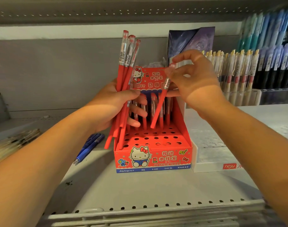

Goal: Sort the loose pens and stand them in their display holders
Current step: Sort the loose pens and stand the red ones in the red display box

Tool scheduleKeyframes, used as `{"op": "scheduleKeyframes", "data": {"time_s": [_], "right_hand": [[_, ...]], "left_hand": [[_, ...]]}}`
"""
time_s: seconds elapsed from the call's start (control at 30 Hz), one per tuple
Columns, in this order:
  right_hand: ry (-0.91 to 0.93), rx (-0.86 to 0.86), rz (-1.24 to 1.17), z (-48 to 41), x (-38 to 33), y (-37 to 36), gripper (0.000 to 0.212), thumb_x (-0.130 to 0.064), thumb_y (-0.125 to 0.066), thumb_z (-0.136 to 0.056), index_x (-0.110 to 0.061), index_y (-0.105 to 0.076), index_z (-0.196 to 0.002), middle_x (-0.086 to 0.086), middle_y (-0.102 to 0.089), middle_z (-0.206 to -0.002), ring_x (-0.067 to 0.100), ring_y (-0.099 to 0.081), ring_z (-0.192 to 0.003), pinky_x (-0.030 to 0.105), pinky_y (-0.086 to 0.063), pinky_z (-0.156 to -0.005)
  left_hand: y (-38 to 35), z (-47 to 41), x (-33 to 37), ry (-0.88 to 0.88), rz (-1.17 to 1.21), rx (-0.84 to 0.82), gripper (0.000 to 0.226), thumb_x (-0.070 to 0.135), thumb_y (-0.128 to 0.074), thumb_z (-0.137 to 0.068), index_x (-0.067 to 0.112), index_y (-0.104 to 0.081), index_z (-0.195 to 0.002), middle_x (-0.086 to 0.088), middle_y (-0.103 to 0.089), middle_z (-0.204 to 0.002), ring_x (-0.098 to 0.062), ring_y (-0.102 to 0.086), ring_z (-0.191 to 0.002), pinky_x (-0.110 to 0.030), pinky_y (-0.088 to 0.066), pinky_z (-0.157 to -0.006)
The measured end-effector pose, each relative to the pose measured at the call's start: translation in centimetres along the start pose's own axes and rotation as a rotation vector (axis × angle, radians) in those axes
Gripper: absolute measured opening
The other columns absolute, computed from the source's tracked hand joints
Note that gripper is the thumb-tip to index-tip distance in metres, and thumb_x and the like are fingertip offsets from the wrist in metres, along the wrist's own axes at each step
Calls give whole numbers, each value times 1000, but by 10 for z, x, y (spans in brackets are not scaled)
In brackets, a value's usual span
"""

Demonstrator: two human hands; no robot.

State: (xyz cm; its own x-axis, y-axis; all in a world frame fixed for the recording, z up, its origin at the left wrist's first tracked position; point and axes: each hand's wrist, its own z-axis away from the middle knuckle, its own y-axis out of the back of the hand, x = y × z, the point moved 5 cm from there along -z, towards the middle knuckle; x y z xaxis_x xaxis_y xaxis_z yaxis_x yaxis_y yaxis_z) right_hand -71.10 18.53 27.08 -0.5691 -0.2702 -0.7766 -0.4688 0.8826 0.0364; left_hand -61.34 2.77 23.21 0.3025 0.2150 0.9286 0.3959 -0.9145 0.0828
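A red cartoon-cat display holder stands on the shelf, its stepped top full of round holes. Several red pens stand in its back rows. My left hand grips a bundle of red pens upright, just left of the holder. My right hand pinches one red pen near its clear cap. That pen slants down and left, with its lower end hanging just above the holes in the back rows.
Two blue pens lie on the shelf left of the holder. A heap of loose pens lies at far left. A white box stands right of the holder, with gold-clipped pens racked behind. The shelf's perforated front edge runs below.
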Motion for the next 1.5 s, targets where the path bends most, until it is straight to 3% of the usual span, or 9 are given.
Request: {"op": "scheduleKeyframes", "data": {"time_s": [0.13, 0.33, 0.47, 0.67, 0.8, 1.0, 1.2, 1.4, 1.5], "right_hand": [[129, 77, 382, -4, -1, 9, 23, -19, -69, -91, -34, -51, -90, -1, -63, -84, 21, -69, -78, 40, -61, -58], [259, 55, 803, 0, 0, 5, 20, -25, -69, -90, -26, -55, -105, -2, -65, -87, 18, -63, -76, 34, -55, -73], [238, -19, 905, 0, 1, -2, 22, -23, -67, -91, -23, -55, -110, 3, -64, -97, 23, -60, -85, 27, -45, -76], [190, -56, 939, 2, 1, -3, 22, -34, -68, -90, -23, -58, -107, 0, -62, -90, 22, -58, -81, 27, -44, -73], [151, -86, 1137, 5, 3, -5, 25, -45, -59, -93, -24, -62, -106, 8, -66, -100, 32, -62, -92, 36, -51, -77], [141, -122, 1269, 6, 0, -7, 16, -34, -56, -95, -21, -60, -102, 8, -64, -102, 33, -62, -94, 40, -52, -82], [71, -165, 1408, 6, 7, -9, 13, -25, -59, -92, -18, -59, -104, 5, -51, -92, 29, -54, -83, 35, -43, -68], [114, -134, 1348, 8, 8, -8, 27, -25, -59, -92, -18, -62, -117, 4, -48, -101, 32, -60, -97, 35, -48, -72], [267, -66, 918, 14, 1, -13, 19, -26, -60, -90, -24, -68, -107, -1, -63, -99, 21, -63, -88, 30, -52, -73]], "left_hand": [[1, 0, 0, -22, -82, -5, 5, 12, -57, -98, 13, -53, -95, -2, -65, -66, -14, -49, -41, -24, -42, -35], [1, 0, -1, 1, -39, -15, 9, 11, -59, -96, 14, -52, -93, -2, -59, -66, -12, -39, -41, -21, -34, -36], [0, -1, -2, 1, -42, -24, 9, 11, -59, -96, 13, -51, -93, -3, -58, -67, -12, -39, -41, -21, -34, -36], [0, -1, -3, -6, -36, -28, 9, 11, -59, -96, 13, -52, -92, -4, -58, -69, -12, -39, -41, -21, -33, -36], [-2, 0, -2, 4, -21, -46, 12, 14, -60, -96, 17, -53, -87, -2, -57, -67, -11, -38, -40, -19, -32, -35], [-3, 1, -1, 10, -33, -59, 12, 17, -61, -96, 18, -53, -88, -2, -56, -68, -12, -38, -41, -19, -32, -35], [-4, 0, -5, 15, -16, -63, 15, 24, -64, -95, 16, -52, -89, -3, -56, -70, -11, -38, -41, -19, -31, -34], [-5, 1, -3, 21, 42, -81, 30, 36, -67, -81, 16, -52, -96, -1, -59, -67, -9, -38, -40, -17, -30, -33], [-7, 3, -1, 22, 61, -112, 32, 35, -65, -81, 13, -52, -101, -3, -60, -67, -9, -37, -40, -16, -30, -33]]}}
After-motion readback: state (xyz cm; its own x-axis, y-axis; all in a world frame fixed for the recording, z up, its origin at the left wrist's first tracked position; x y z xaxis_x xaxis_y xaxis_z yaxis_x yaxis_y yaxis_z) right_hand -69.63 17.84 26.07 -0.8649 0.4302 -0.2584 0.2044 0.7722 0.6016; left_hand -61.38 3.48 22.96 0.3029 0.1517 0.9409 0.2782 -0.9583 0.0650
